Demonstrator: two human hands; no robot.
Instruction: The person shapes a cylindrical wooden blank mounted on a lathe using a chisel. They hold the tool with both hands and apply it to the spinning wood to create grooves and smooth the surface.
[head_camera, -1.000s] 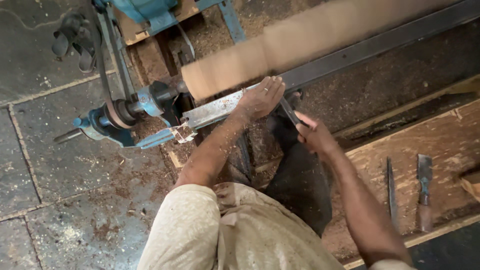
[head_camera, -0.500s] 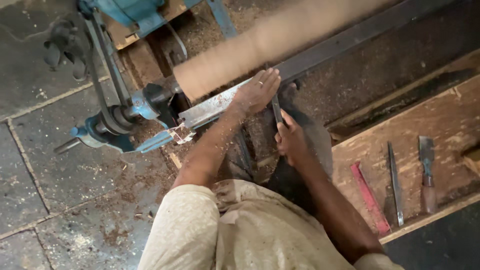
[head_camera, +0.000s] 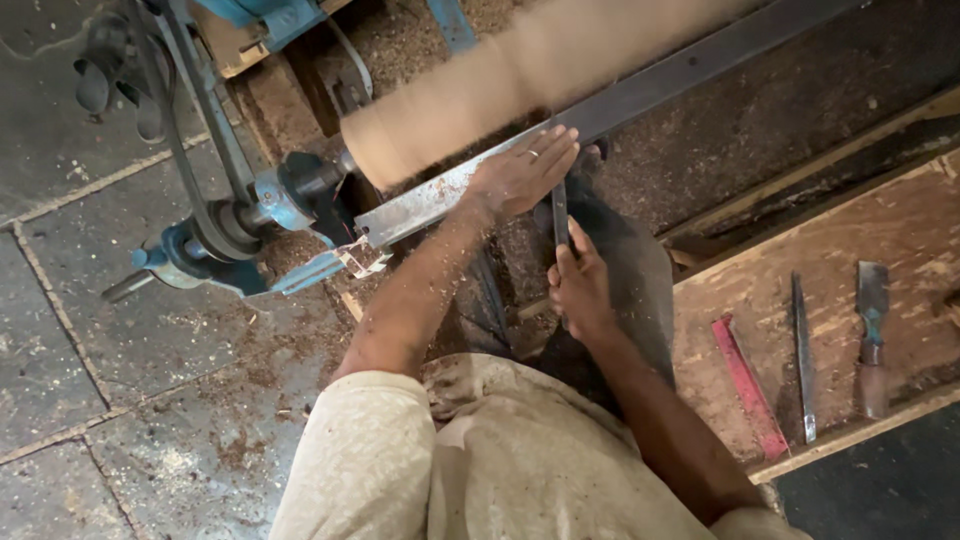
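Wood cylinder (head_camera: 520, 75) motion-blurred, cut off at top, chisel (head_camera: 560, 215) tip hidden under left hand (head_camera: 520, 175)

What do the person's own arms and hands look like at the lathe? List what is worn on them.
Both arms are bare from the shoulder down; no sleeves reach them, only a sleeveless off-white cloth garment covers the torso. The left hand wears a thin ring on one finger. The right hand shows no ring or glove. Fine sawdust flecks cling to both forearms. No watch or wristband shows.
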